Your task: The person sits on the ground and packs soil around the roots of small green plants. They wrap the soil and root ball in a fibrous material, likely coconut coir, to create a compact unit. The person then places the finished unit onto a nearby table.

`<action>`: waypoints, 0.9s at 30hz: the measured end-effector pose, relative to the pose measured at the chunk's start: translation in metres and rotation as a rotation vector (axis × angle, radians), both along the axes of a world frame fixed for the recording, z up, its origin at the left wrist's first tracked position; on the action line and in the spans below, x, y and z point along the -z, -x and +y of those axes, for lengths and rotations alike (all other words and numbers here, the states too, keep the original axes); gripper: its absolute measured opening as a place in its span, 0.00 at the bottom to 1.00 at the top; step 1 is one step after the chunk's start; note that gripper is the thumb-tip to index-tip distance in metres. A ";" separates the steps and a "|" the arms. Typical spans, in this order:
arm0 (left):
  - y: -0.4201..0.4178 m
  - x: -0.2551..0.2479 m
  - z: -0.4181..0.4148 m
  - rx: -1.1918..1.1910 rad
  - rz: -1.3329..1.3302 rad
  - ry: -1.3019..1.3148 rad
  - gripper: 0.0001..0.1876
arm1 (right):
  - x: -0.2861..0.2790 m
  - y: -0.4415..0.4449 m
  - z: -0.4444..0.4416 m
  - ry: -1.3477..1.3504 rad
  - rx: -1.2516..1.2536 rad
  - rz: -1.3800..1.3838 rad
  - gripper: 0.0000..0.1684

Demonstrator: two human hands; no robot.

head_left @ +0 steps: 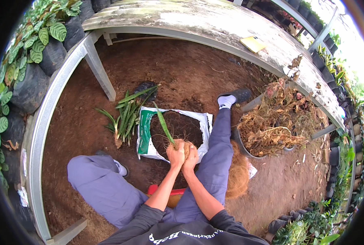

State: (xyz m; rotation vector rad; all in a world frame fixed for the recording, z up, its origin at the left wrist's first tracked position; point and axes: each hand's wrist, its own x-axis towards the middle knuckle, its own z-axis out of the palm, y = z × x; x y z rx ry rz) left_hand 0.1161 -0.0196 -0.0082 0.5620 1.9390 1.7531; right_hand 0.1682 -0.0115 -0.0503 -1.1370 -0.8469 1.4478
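Note:
Both my hands are wrapped around a ball of coconut fibre (187,147) with a single long green leaf (163,123) rising from it. My left hand (176,154) grips it from the left, and my right hand (191,157) presses it from the right. Below them lies a white and green plastic sack (144,131) with a round opening cut in it. Dark soil mixed with fine roots (177,122) shows inside the opening. To the left, several long-leaved plants (128,118) lie on the ground with bare roots.
A tub (246,147) heaped with dried plants (270,128) stands right of my leg. Loose coconut fibre (238,177) lies beside my thigh. A weathered bench (182,15) spans the far side, bearing a yellow item (253,43). Black-bagged leafy plants (32,85) line the left behind a metal frame (52,110).

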 end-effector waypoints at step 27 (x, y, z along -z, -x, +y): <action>-0.008 -0.013 -0.001 0.079 0.071 0.033 0.05 | 0.013 -0.016 0.005 0.349 -0.175 0.418 0.22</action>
